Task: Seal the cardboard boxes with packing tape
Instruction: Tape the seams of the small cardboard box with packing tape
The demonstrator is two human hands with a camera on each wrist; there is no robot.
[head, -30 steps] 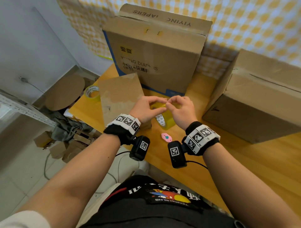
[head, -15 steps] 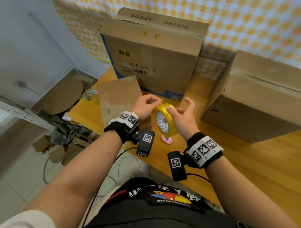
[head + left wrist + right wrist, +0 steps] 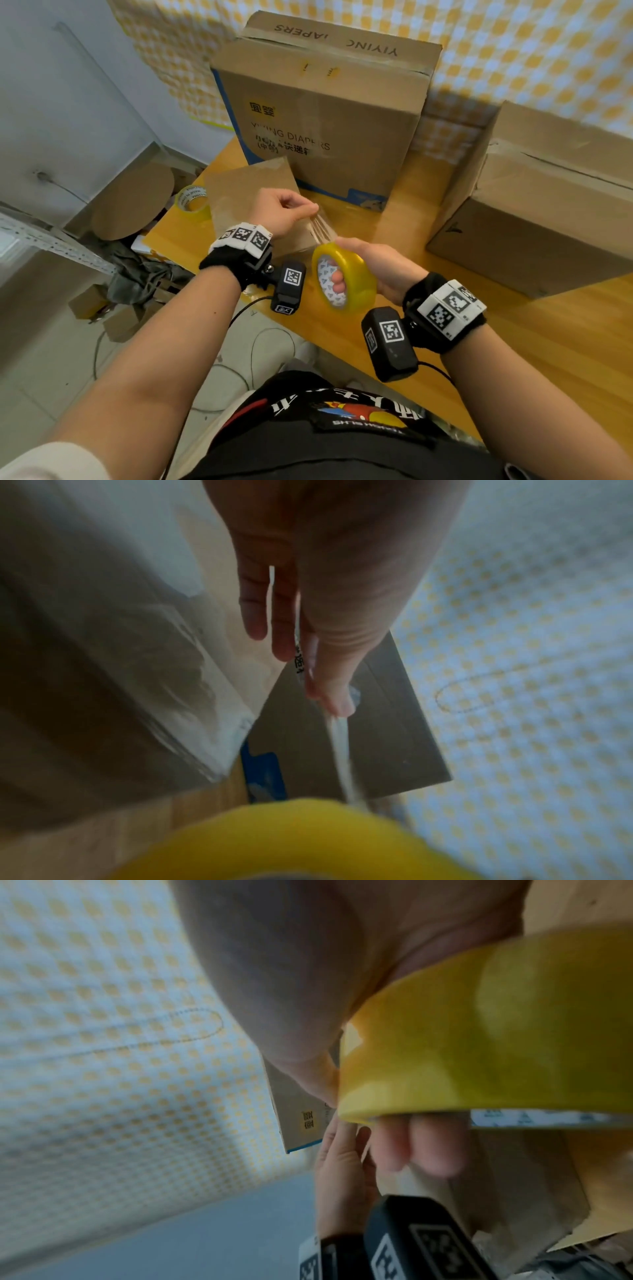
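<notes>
While our right hand (image 3: 373, 265) grips the yellow tape roll (image 3: 342, 279) with fingers (image 3: 337, 278) hooked through its white printed core and the thumb laid on the outer rim, the roll hangs in the air above the near edge of the bench (image 3: 513, 342), standing on edge. From its top a short strip of clear tape (image 3: 323, 226) runs up and to the left, wrinkled along its length, and our left hand (image 3: 281, 209) pinches the free end between thumb and forefinger; in the left wrist view the remaining fingers (image 3: 253, 610) lie straight and loose beside the pinch. Just beyond the left hand a flat cardboard sheet (image 3: 250, 198) lies on the bench, its far corner near the foot of the tall diaper box (image 3: 318, 113), which stands upright at the back with a blue band along its base and its top flaps closed. A second cardboard box (image 3: 534, 219), plain brown, sits at the right of the bench, well apart from the roll. Another roll of tape (image 3: 191, 202), paler, rests at the left edge of the bench beside the sheet. Behind both boxes hangs a yellow-and-white checked cloth (image 3: 531, 51). Below the bench on the left a round cardboard disc (image 3: 133, 202) leans among scraps on the tiled floor (image 3: 51, 359).
</notes>
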